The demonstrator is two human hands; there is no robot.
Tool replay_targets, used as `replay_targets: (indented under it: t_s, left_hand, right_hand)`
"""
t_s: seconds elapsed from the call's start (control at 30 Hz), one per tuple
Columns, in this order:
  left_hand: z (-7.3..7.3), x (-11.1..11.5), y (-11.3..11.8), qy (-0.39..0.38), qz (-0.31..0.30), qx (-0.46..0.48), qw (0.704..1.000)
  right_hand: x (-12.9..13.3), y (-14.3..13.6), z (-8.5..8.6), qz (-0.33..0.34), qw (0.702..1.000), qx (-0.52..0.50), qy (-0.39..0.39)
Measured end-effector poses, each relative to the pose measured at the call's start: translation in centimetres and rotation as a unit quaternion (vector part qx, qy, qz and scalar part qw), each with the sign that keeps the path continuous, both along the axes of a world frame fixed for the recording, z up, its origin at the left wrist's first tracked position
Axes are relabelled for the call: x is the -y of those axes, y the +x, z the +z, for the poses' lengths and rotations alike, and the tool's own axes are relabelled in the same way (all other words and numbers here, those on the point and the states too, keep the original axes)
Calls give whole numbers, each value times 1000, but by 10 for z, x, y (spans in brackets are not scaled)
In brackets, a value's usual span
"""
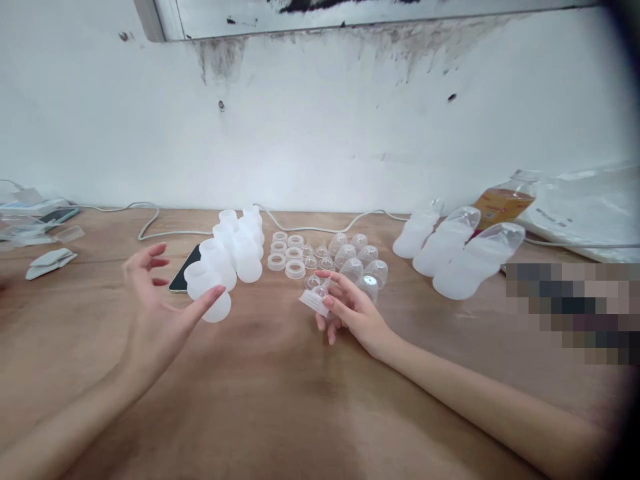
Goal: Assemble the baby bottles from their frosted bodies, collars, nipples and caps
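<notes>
My right hand (363, 320) holds a clear bottle nipple set in a screw ring (314, 302), tilted, between thumb and fingers. My left hand (160, 320) is open, thumb and fingers spread, just beside a cluster of frosted white baby bottle bodies (249, 265). Two columns of loose screw rings (295, 269) lie in the middle of the table. To their right are several clear nipples (326, 263), partly hidden by my right hand, and then several clear domed caps (369, 254).
Capped bottles (457, 273) stand at the right. Behind them are a container of amber liquid (503, 203) and a plastic bag (580, 207). A dark phone (181, 277) lies by the bottle bodies. A white cable (320, 229) runs along the wall. White pads (51, 262) lie at far left.
</notes>
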State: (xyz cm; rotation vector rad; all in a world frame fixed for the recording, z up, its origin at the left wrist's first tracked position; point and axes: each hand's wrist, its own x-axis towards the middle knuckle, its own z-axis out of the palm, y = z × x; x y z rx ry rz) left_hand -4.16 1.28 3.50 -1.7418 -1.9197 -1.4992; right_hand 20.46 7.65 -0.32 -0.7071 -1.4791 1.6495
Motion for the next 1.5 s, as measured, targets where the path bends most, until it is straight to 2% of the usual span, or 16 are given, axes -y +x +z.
replay_targets:
  t_s: [0.13, 0.23, 0.27, 0.3, 0.33, 0.4, 0.43, 0.53, 0.63, 0.73, 0.87, 1.03, 1.2, 1.37, 1.47, 1.5]
  left_hand:
    - [-20, -8, -16, -132, 0, 72, 989]
    - [-25, -5, -15, -147, 20, 53, 988]
    - [-23, -5, -12, -145, 4, 35, 989]
    - [-20, -6, -8, -140, -31, 19, 989]
    - [-16, -8, -3, -142, -92, 7, 986]
    - [-11, -18, 11, -158, -228, 1, 961]
    - [-11, -25, 18, -153, -276, -4, 949]
    - [-18, -44, 34, -149, -345, 3, 927]
    - [-29, -52, 38, -169, -354, 62, 918]
    - [-32, -50, 35, -184, -347, 90, 915]
    - [-27, -47, 34, -213, -347, 42, 912]
    - [-23, -45, 39, -197, -364, -44, 909]
    - [-19, -45, 42, -206, -390, -54, 896]
    - [-6, -45, 45, -289, -433, -26, 853]
    - [1, -48, 43, -332, -448, 33, 829]
    - [3, -49, 42, -365, -455, 62, 810]
  right_hand:
    - [0, 1, 1, -16, 999, -14, -39]
    - [-2, 0, 2, -4, 998, -25, -62]
    - [-3, 0, 2, 1, 997, -30, -71]
    - [-4, 1, 2, 2, 996, -35, -80]
    - [-5, 1, 2, 0, 995, -42, -90]
    - [-6, 4, 3, -11, 992, -56, -110]
    - [-6, 5, 3, -15, 991, -63, -119]
    - [-7, 9, 3, -24, 988, -72, -135]
    - [-7, 10, 2, -24, 987, -69, -144]
    - [-9, 9, 1, -17, 988, -63, -143]
    - [-10, 10, 1, -21, 989, -81, -120]
    - [-7, 9, 2, -43, 994, -80, -55]
    - [-5, 7, 0, -35, 999, -39, 12]
    - [-5, 6, -1, -4, 998, -10, 65]
    - [-6, 6, -1, 10, 997, 13, 73]
    - [-6, 7, 0, 13, 997, 23, 79]
